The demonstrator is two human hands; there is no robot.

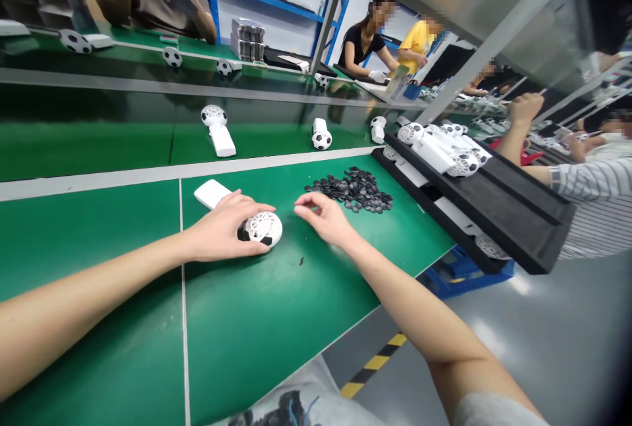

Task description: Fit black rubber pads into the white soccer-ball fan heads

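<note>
My left hand [222, 227] is wrapped round the head of a white handheld fan [264, 228], shaped like a soccer ball with a lattice face and some black patches. Its white handle sticks out behind my fingers and rests on the green table. Just right of the ball, my right hand [326, 220] hovers with thumb and forefinger pinched together; whatever is between the tips, if anything, is too small to make out. Beyond that hand lies a pile of small black pieces [358, 189]. One loose black piece [301, 261] sits on the tabletop nearer me.
Stacked black trays [513, 199] with more soccer-ball fans [464, 164] overhang the table's right edge. A green conveyor belt [276, 139] carrying several fans runs along the far side. A person in striped sleeves [592, 202] is at right; others work across the belt.
</note>
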